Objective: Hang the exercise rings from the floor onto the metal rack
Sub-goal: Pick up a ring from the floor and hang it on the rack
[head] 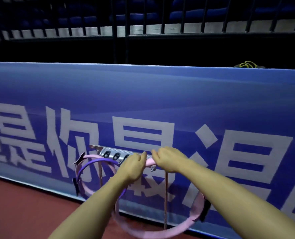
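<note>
A silver metal rack (108, 151) with dark hooks stands on thin legs in front of a blue banner. A purple ring (98, 162) and a pink ring (91, 156) with black pads hang at its left end. Both hands hold the top of a large pink ring (183, 226) against the rack's right end. My left hand (134, 165) grips the ring's top from the left. My right hand (167, 158) grips it from the right. The ring's lower arc hangs down around the rack's right leg (165, 200).
A long blue banner (160, 94) with white characters runs behind the rack. Red floor (22, 204) lies below it. A dark railing (143, 23) and blue seats rise behind. A yellow and black object (248, 64) sits on the banner's top edge at right.
</note>
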Tool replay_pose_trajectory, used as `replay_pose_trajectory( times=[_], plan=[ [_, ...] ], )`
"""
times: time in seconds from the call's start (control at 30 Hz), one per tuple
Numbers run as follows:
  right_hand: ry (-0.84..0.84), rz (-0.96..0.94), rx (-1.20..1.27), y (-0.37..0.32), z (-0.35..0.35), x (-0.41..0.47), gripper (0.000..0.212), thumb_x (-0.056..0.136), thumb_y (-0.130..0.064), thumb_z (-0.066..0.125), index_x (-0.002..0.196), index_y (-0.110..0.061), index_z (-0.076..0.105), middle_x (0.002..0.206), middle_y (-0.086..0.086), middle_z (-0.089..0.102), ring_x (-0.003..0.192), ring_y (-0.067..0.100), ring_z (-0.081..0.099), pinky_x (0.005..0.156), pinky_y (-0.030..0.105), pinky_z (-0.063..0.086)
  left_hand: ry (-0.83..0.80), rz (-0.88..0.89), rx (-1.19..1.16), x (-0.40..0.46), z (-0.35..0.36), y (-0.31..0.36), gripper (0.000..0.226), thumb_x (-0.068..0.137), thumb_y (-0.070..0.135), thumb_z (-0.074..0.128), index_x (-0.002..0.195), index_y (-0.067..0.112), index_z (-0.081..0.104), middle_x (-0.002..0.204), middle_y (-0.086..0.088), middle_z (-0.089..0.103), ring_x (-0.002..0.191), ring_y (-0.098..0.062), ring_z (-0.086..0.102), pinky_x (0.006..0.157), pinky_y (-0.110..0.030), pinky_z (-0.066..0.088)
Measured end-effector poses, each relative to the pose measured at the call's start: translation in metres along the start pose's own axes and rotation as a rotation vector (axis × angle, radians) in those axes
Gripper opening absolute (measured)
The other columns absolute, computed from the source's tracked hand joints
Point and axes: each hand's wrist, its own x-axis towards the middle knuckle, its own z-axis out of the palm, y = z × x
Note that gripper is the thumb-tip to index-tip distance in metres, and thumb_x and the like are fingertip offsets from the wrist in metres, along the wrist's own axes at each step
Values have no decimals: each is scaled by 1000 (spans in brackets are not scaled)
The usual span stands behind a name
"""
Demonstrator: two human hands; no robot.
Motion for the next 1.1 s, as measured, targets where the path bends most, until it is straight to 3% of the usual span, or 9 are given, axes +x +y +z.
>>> replay_pose_trajectory(
  times=[0.1,0.2,0.3,0.4,0.57,0.67,0.83,1.0,1.1],
  plan=[
    [5,-33,-5,-31,2,21,16,103,-19,42,114,-9,47,79,7,46,71,29,51,50,37,36,-9,-43,18,-18,-1,-34,37,99,13,44,135,2,42,115,-24,59,101,-43,56,76,-47,43],
    [-2,-60,106,-51,3,46,16,104,-25,36,111,-20,49,84,12,54,75,30,51,63,46,50,-15,-44,88,-28,1,-66,40,99,11,42,138,3,41,118,-24,59,102,-43,58,71,-45,39],
    [-41,-13,415,-59,7,72,37,103,-52,27,84,-44,57,82,9,62,79,28,59,74,48,51,-42,-67,127,-31,9,-102,42,98,10,41,140,4,40,119,-22,59,102,-42,58,68,-44,38],
    [-36,30,622,-51,20,97,58,93,-71,35,76,-24,64,77,4,66,69,19,58,70,40,50,-68,-122,71,-27,19,-145,43,97,11,44,139,5,42,121,-21,60,102,-42,60,76,-50,49],
    [-135,32,825,-17,62,138,33,81,-65,66,92,-34,72,89,-10,71,82,8,64,79,33,54,-60,-137,47,-16,32,-201,42,99,15,36,138,5,47,122,-24,62,103,-40,59,71,-39,34],
    [-184,4,836,-8,85,168,37,73,-62,76,100,-37,72,96,-14,72,89,7,67,86,35,56,-115,-201,33,-3,44,-233,38,102,14,37,138,5,45,119,-23,59,100,-37,57,72,-41,35],
    [-214,-32,743,-10,110,216,38,70,-46,83,103,-31,70,95,-12,69,84,6,64,77,25,53,-194,-295,-190,28,63,-270,22,105,20,35,104,8,54,87,-10,54,81,-25,47,64,-36,27],
    [-214,-6,730,-12,148,242,29,75,-39,80,100,-31,69,92,-9,71,81,8,65,74,25,53,-292,-298,-345,46,84,-288,23,104,21,35,89,11,49,69,-1,58,57,-15,54,54,-24,41],
    [-221,23,744,-13,169,255,26,75,-36,77,100,-32,69,94,-11,71,82,6,64,75,24,52,-228,-291,-399,61,101,-296,30,99,37,39,85,16,55,78,-3,65,72,-20,62,74,-40,52]
  ],
)
